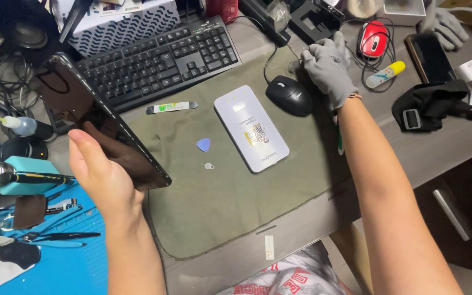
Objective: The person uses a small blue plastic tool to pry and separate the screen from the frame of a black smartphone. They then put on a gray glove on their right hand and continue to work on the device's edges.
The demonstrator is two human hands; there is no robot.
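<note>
Tablet [105, 123] tilts up on edge, gripped from below by the bare left hand [102, 175], its long axis running toward the keyboard [159, 57]. Gloved right hand [328, 65] rests curled, gripping nothing I can make out, beside the mouse [289, 95], well apart across the mat [230, 202].

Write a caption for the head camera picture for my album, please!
Left hand tilts a dark tablet while the gloved right hand reaches past the black mouse.
</note>
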